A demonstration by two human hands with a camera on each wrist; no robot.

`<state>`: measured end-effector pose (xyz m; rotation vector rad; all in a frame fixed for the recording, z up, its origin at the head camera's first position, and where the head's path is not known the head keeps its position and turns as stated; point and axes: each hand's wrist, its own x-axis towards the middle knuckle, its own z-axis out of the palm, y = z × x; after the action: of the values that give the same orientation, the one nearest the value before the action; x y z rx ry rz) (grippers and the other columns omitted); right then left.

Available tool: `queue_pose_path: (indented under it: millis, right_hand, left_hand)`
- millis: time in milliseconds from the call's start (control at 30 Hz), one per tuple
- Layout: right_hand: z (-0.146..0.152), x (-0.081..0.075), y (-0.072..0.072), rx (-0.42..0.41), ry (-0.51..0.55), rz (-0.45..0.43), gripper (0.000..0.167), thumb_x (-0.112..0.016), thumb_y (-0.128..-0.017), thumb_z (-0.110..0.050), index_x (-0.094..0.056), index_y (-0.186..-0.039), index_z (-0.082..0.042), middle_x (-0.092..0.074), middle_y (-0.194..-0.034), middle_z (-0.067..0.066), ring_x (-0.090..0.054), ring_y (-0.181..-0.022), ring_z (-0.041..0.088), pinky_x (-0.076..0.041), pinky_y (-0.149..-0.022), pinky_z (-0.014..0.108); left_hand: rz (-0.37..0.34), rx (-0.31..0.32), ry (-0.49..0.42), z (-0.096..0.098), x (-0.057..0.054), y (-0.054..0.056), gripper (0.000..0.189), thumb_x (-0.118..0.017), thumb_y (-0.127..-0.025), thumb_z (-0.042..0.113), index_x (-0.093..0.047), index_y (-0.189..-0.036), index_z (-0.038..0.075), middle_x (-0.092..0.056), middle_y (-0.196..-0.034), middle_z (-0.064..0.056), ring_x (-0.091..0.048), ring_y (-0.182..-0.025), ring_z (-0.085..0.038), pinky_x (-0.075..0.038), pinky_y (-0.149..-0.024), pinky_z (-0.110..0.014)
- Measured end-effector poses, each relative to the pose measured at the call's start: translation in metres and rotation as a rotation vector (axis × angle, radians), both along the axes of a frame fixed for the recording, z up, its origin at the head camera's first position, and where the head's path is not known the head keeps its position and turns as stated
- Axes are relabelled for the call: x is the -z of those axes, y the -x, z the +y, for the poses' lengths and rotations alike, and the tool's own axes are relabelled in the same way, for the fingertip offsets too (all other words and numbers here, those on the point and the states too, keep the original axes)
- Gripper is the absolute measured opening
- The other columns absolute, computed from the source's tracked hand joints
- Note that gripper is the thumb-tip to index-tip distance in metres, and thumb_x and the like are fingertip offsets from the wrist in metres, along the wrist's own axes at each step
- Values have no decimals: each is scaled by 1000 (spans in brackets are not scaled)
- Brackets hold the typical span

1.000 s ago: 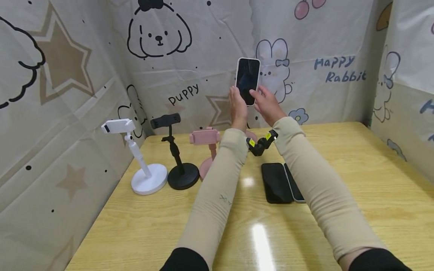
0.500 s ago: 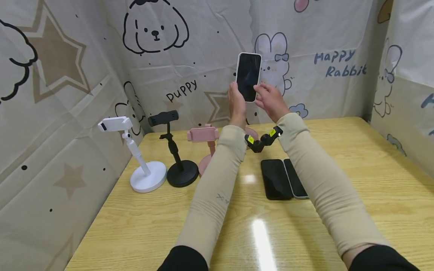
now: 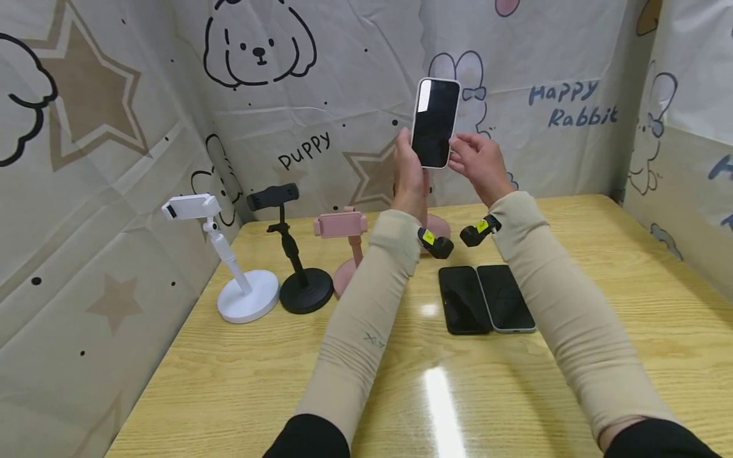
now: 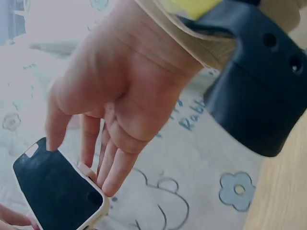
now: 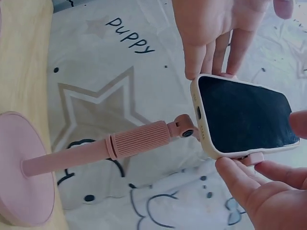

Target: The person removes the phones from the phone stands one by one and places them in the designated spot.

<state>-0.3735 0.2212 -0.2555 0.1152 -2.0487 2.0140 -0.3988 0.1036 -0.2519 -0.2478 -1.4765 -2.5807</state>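
A smartphone (image 3: 436, 121) in a white case stands upright, tilted, in a pink phone stand (image 5: 139, 139); the clamp shows at both long edges in the right wrist view. My left hand (image 3: 409, 172) touches the phone's left side with mostly straight fingers (image 4: 115, 167); its thumb stands apart from the phone in the right wrist view. On the other side my right hand (image 3: 481, 162) pinches the right edge, fingertips beside the clamp and thumb over the screen. The phone's back is hidden. In the head view, my left hand and forearm cover most of the stand's post.
White (image 3: 249, 296), black (image 3: 306, 291) and another pink phone stand (image 3: 342, 224) stand in a row at left on the wooden table (image 3: 601, 267). Two dark phones (image 3: 465, 299) lie side by side right of my left forearm. Printed cloth walls (image 3: 355, 38) surround the table.
The phone and both hands have shifted right and slightly up. My right thumb and fingers have moved from the screen's lower part to the right edge. A light reflection now shows on the screen.
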Motion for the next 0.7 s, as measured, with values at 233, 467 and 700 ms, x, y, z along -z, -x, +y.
queue_pose_path:
  millis: [233,467,700]
  right_hand:
    - [10,-17,-19,10,105,127,46,-64,-93,-18,-50,-134,-2,-54,-124,15,-60,-112,25,-47,-97,31]
    - [20,-35,-45,76,-10,174,45,-71,-88,-16,-56,-131,-7,-53,-117,6,-60,-102,20,-48,-96,31]
    - [27,-52,-82,16,2,239,46,-77,-82,-14,-58,-124,-7,-56,-112,9,-63,-97,22,-53,-84,24]
  left_hand:
    - [3,21,143,-10,-22,-36,61,-29,-97,56,-56,-132,13,-56,-130,5,-48,-117,-9,-33,-104,-29]
    - [77,96,188,-16,-43,-68,63,-25,-99,53,-39,-148,16,-42,-147,9,-38,-132,-1,-20,-114,-29]
    - [204,125,240,-30,-58,-108,60,-23,-101,49,-43,-146,14,-47,-144,9,-40,-130,1,-20,-114,-26]
